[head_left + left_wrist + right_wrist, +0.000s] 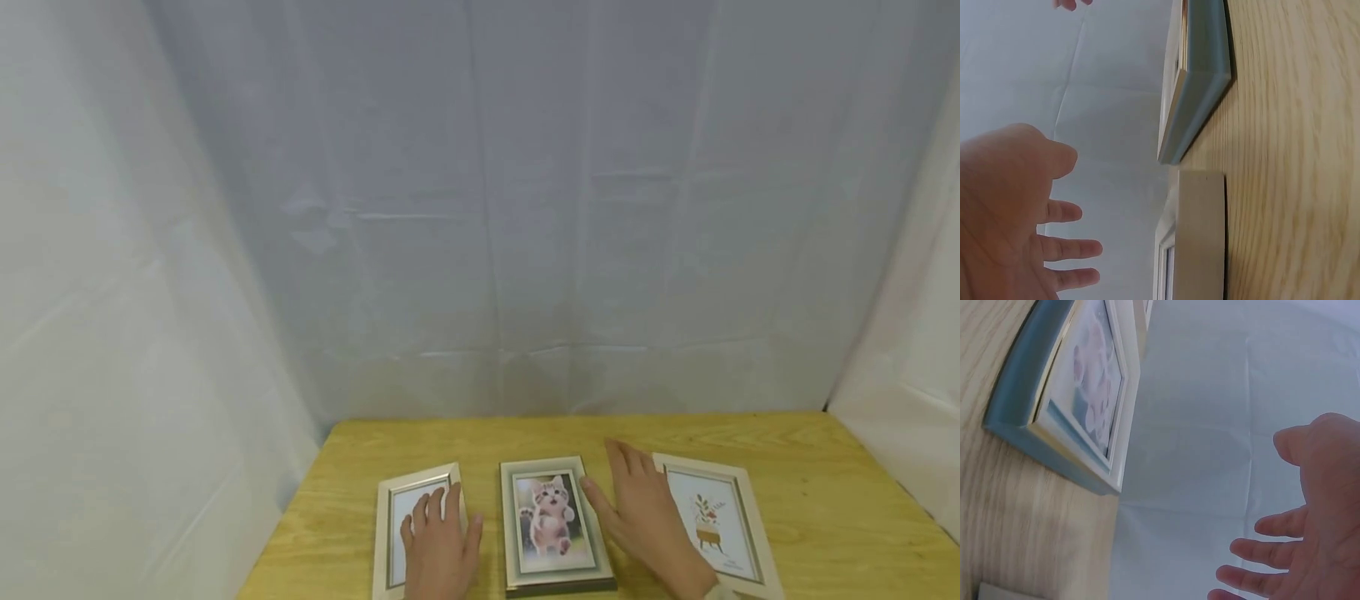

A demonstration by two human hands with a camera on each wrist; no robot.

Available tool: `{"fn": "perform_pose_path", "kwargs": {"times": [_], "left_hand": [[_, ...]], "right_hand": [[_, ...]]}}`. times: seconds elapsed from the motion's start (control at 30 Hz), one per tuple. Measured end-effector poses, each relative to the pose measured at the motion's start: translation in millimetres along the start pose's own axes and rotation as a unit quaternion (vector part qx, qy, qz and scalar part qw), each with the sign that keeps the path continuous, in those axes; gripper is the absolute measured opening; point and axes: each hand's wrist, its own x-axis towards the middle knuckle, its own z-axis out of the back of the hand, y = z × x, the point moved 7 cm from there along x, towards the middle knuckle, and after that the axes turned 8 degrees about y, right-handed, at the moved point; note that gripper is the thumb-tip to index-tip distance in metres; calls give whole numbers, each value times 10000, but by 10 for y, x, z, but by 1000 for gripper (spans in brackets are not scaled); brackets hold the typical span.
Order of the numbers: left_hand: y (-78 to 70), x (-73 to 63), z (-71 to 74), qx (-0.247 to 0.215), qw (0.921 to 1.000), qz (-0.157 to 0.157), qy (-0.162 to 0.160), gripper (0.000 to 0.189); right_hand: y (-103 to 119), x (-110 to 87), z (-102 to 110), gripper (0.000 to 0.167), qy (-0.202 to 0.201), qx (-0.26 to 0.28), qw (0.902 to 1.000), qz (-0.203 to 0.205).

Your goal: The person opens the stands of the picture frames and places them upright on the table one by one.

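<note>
Three picture frames lie face up in a row on the table. The middle one (507,525), with blue-grey sides, shows a kitten standing upright. My left hand (438,546) is over the cream left frame (382,533), covering part of it; in the left wrist view that hand (1010,212) hangs above the tabletop, fingers extended and holding nothing. Between the kitten frame and the cream right frame (756,521), which pictures a potted plant, is my right hand (648,512). Its fingers are spread, and the right wrist view shows the hand (1322,506) apart from the kitten frame (1022,394).
The light wood table (840,500) reaches back to a pale hanging sheet (525,208). More white sheeting stands along the left side (135,292) and the right side (915,333). Narrow gaps of wood separate the frames.
</note>
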Motion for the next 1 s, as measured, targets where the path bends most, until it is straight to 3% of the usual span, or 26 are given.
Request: {"fn": "perform_pose_path", "kwargs": {"times": [0.3, 0.57, 0.83, 1.0], "left_hand": [[284, -2, 67, -21, 9998, 154, 121, 51], [526, 19, 109, 89, 9989, 374, 283, 52], [707, -29, 237, 103, 9987, 460, 184, 52], [879, -39, 277, 88, 9968, 704, 373, 53]], "right_hand": [[252, 162, -150, 66, 24, -154, 9989, 444], [447, 303, -325, 69, 687, -165, 9965, 454], [708, 400, -441, 64, 659, -33, 9951, 730], [854, 444, -572, 61, 1071, -3, 9911, 795]]}}
